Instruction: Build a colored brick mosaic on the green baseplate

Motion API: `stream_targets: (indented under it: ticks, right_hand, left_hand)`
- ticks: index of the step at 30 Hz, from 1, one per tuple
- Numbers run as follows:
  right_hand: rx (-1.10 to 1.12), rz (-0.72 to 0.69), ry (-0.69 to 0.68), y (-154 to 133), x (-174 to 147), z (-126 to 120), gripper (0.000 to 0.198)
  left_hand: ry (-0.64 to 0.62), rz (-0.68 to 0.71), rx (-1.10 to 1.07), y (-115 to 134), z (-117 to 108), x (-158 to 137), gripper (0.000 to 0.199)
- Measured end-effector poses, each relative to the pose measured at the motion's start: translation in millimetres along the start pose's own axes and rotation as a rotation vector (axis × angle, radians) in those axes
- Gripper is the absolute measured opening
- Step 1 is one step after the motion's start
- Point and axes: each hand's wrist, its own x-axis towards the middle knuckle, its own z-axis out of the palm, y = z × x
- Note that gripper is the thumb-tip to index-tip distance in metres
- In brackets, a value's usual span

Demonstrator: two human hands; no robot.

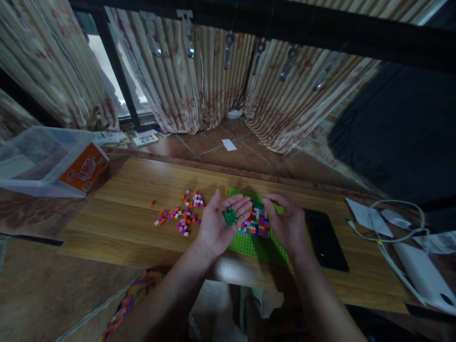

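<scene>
My left hand (217, 225) is palm up with its fingers stretched out, carrying a small heap of dark green toy bricks (230, 216). It hovers over the left part of a bright green baseplate (245, 246). On the plate, a patch of many-coloured bricks (259, 224) is packed close together, partly hidden by both hands. Over the plate's right side is my right hand (287, 221), thumb and forefinger pinched near the far edge. Whatever is between those fingertips is too small to make out. Loose orange, white and magenta bricks (185, 221) lie scattered to the left.
The wooden table (117, 213) bears a black phone (326, 240) right of the plate. Farther right are white cables (395, 273) and a white device (423, 275). A clear plastic bin (39, 161) with an orange label stands at the left. Patterned curtains (221, 80) hang behind.
</scene>
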Motion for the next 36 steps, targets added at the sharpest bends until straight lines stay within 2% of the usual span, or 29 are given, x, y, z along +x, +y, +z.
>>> stream_targets:
  ticks: [3,6,15,22,29,33,36]
  right_hand:
    - [0.14,-0.104,-0.25,-25.0,-6.0,-1.8,0.013]
    - [0.149,-0.158,-0.355,-38.0,-12.1,2.2,0.009]
    - [0.054,-0.085,-0.323,-36.7,-14.5,11.7,0.004]
    - [-0.006,-0.132,-0.343,-39.0,-15.2,12.5,0.01]
    - [0.043,-0.071,-0.321,-36.8,-16.3,14.9,0.005]
    - [0.138,-0.015,-0.328,-36.7,-17.5,17.2,0.009]
    - [0.15,-0.023,-0.32,-39.7,-17.9,18.6,0.011]
  left_hand:
    - [-0.017,0.005,-0.018,-0.1,-0.2,0.3,0.054]
    - [-0.036,0.008,-0.034,-0.3,-0.6,0.9,0.057]
    - [-0.068,0.013,-0.093,-4.2,-0.5,1.5,0.059]
    - [-0.028,0.025,-0.109,-3.1,1.0,1.1,0.057]
    - [-0.055,0.042,-0.115,-1.7,2.4,-0.8,0.057]
    - [-0.084,0.053,-0.121,-2.6,2.2,-0.7,0.054]
    - [-0.088,0.063,-0.132,-2.6,2.1,-0.2,0.051]
